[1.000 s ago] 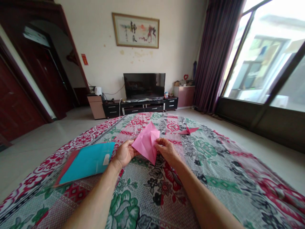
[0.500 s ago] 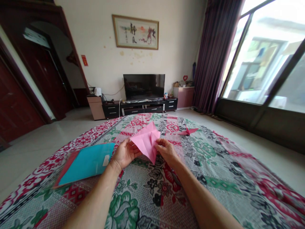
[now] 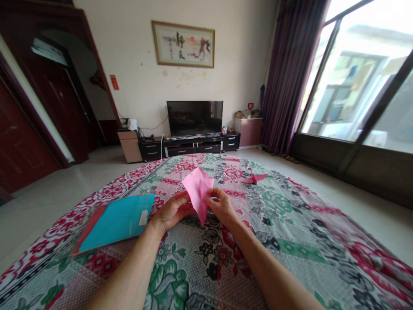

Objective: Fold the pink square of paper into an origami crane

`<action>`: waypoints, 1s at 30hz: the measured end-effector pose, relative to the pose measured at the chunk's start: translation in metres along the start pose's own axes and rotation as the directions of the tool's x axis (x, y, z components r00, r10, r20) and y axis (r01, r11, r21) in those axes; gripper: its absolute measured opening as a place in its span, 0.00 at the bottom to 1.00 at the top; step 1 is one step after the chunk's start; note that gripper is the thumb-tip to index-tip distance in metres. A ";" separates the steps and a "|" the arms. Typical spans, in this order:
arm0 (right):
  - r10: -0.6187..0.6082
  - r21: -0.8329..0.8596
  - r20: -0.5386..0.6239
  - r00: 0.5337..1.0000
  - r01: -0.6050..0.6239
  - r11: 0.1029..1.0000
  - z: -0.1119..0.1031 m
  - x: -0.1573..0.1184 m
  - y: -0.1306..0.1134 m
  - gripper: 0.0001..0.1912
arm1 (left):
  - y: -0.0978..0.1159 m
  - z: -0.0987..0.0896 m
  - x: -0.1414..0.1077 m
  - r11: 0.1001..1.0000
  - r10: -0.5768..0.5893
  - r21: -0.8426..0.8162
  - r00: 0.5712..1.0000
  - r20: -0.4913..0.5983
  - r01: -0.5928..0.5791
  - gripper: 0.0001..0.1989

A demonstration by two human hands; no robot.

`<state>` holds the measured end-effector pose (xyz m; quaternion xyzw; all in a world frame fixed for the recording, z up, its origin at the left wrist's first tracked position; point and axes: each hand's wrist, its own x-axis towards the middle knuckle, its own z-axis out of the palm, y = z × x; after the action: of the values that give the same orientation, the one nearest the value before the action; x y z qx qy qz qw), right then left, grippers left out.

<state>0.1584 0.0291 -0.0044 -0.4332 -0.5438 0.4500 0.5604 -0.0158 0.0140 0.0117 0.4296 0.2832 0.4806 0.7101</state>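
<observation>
A creased sheet of pink origami paper (image 3: 197,189) is held up above the table, partly folded, with one point up and another down. My left hand (image 3: 174,210) grips it from the left and behind, so some of its fingertips are hidden by the paper. On the other side, my right hand (image 3: 222,206) pinches the paper's right edge between thumb and fingers. Farther off to the right, a folded dark pink paper crane (image 3: 254,178) rests on the patterned tablecloth (image 3: 277,202).
Left of my left hand lies a pack of coloured paper (image 3: 118,221), blue on top with red showing at its edge. Beyond the round table's far edge stand a television (image 3: 195,118) and a low black cabinet (image 3: 151,149).
The pink paper has turned and narrowed, its left corner drawing in toward the right. My right hand has shifted slightly left with it; the crane and paper pack stay put.
</observation>
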 end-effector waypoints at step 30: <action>-0.083 0.027 0.051 0.995 0.081 0.996 0.008 -0.010 -0.008 0.13 | -0.007 0.013 0.010 0.968 0.187 0.201 0.966 -0.180 -0.150 0.19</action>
<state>0.1507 0.0173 0.0013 -0.3917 -0.5698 0.4445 0.5696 0.0022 0.0176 0.0115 0.4666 0.3581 0.5513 0.5917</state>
